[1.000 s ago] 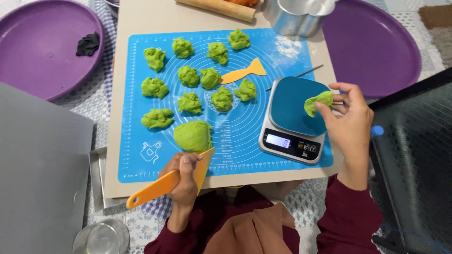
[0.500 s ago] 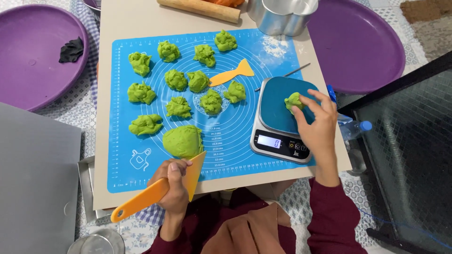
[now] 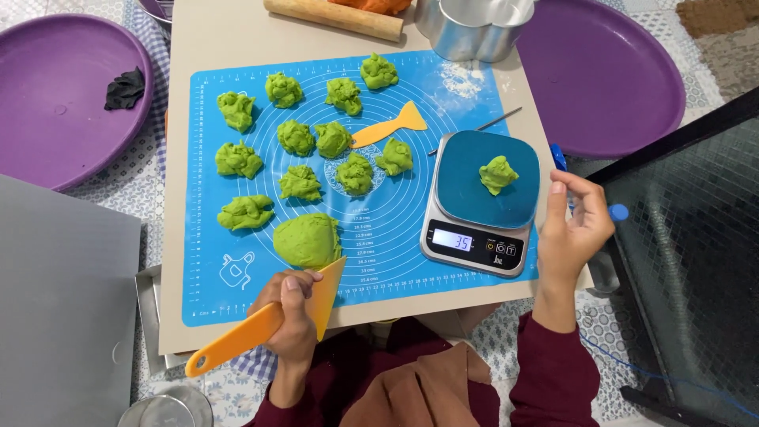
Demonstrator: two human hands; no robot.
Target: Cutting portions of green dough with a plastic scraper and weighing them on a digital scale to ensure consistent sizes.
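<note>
One screen only: the scale [image 3: 482, 202], right of centre in the frame, has a small pale rectangular display [image 3: 461, 240] on its silver front edge, lit, with dark digits, beside small round black buttons [image 3: 506, 250].

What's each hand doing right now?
Left hand: closed on the orange scraper.
Right hand: open, holding nothing, beside the scale.
</note>
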